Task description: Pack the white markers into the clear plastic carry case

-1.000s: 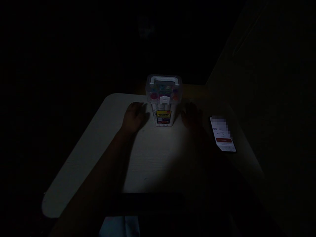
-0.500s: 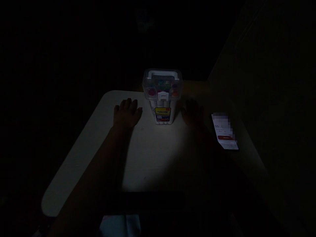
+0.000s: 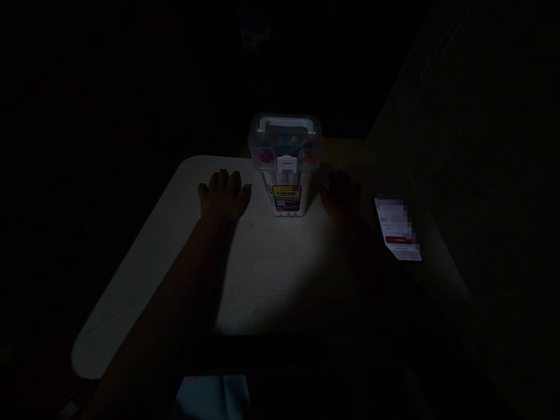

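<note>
Resting pose, by my read: 2 bare hands, left hand (image 3: 225,195) and right hand (image 3: 340,195), flank a clear plastic, tapered, lidded marker box (image 3: 286,178), neither gripping it. Looks like a pause, no handling underway. Any contact calls for the hands to come inward and close the side gaps.

Box position: between the hands, upright on a pale wood-grain table (image 3: 266,262) with rounded corners, near its far edge. White-barrelled markers with coloured caps show through it. White plastic carry handle (image 3: 286,122) on top, white plastic latch (image 3: 287,164) in front, seems fastened. Yellow-and-dark printed label (image 3: 287,199) faces the wearer.

Left: palm down on the tabletop, fingers splayed, thumb toward the box, visible gap, holding nothing.

Right: just beside the box, deep in shadow. Thumb sits apart from the fingers, hand appears spread, nothing seen in it. Can't tell finger detail or full palm contact.

Black-edged phone with lit screen (image 3: 396,224) lies right of the right hand, well apart from the box.
</note>
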`<move>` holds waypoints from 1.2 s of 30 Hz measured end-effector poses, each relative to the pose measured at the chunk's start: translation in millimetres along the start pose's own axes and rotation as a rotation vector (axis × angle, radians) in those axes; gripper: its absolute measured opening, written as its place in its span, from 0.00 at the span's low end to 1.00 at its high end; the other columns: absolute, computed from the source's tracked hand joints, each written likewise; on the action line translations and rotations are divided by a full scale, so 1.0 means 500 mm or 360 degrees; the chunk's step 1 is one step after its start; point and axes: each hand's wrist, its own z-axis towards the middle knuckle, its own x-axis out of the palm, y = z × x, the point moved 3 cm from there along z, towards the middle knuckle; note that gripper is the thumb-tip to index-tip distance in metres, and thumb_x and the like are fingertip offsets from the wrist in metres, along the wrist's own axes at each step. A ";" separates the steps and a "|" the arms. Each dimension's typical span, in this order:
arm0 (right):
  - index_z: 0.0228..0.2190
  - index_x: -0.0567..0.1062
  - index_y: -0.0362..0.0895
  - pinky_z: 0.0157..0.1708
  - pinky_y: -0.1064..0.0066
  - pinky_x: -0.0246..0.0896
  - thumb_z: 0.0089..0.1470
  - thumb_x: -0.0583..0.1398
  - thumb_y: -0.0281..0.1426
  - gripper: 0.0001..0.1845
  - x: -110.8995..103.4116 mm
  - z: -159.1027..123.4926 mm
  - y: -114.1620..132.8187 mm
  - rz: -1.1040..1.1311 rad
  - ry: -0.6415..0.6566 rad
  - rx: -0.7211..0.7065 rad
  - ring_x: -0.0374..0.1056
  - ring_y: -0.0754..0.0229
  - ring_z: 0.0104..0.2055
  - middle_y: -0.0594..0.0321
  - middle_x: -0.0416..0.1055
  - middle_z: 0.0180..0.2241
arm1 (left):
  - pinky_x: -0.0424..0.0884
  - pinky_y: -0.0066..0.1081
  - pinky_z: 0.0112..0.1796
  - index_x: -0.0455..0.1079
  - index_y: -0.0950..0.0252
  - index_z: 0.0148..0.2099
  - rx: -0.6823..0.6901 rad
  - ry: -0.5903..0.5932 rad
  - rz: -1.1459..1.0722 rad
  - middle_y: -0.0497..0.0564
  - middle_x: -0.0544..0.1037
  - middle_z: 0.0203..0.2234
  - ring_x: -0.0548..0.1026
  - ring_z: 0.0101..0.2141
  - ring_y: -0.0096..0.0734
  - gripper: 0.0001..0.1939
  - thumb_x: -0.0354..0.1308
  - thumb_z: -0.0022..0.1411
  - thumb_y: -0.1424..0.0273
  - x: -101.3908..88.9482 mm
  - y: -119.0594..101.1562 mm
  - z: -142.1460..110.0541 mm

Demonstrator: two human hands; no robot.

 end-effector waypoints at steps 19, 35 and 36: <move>0.63 0.56 0.36 0.60 0.40 0.43 0.64 0.41 0.41 0.32 -0.001 0.000 0.006 -0.0065 0.0053 -0.0011 0.48 0.42 0.66 0.44 0.51 0.65 | 0.50 0.60 0.56 0.48 0.70 0.67 0.0017 0.0076 0.0179 0.68 0.50 0.65 0.49 0.64 0.57 0.34 0.28 0.68 0.55 0.000 0.001 0.000; 0.62 0.58 0.36 0.59 0.41 0.46 0.62 0.42 0.38 0.31 -0.018 0.002 0.016 -0.0080 0.0107 0.0007 0.50 0.41 0.65 0.43 0.52 0.64 | 0.48 0.52 0.61 0.47 0.67 0.68 0.0084 0.0152 0.0120 0.62 0.50 0.66 0.48 0.66 0.48 0.35 0.26 0.68 0.54 -0.002 0.009 0.011; 0.62 0.58 0.37 0.59 0.41 0.46 0.62 0.42 0.38 0.31 -0.019 0.002 0.017 -0.0089 0.0120 0.0015 0.50 0.42 0.65 0.44 0.52 0.64 | 0.47 0.52 0.61 0.47 0.67 0.68 0.0082 0.0150 0.0104 0.62 0.50 0.66 0.48 0.66 0.48 0.35 0.26 0.68 0.54 -0.002 0.009 0.012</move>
